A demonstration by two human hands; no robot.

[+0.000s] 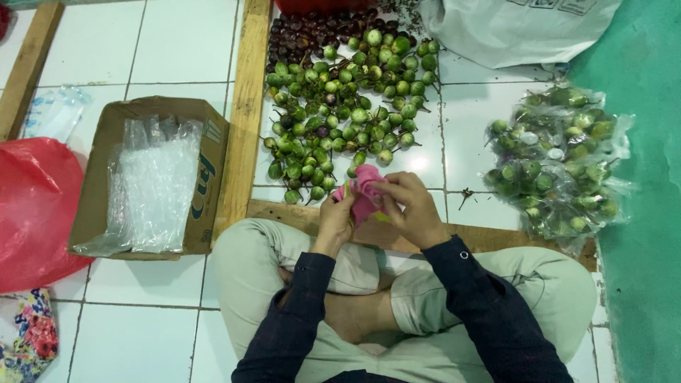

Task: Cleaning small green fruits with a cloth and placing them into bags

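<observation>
I sit cross-legged on a white tiled floor. My left hand (pixel 335 218) and my right hand (pixel 408 206) are both closed on a crumpled pink plastic bag (pixel 364 190), held just above my knees. Right in front of the bag lies a heap of small round green eggplants (pixel 347 113) with stems, spread over the tiles. Behind that heap sits a darker pile of purple-brown fruits (pixel 312 32). What is inside the pink bag is hidden.
Clear bags filled with green eggplants (pixel 557 167) lie at the right. A cardboard box (pixel 99 149) holding clear plastic bags (pixel 152 184) stands at the left, beside a red plastic bag (pixel 32 209). Wooden planks (pixel 241 113) frame the heap. A white sack (pixel 511 28) lies at the back.
</observation>
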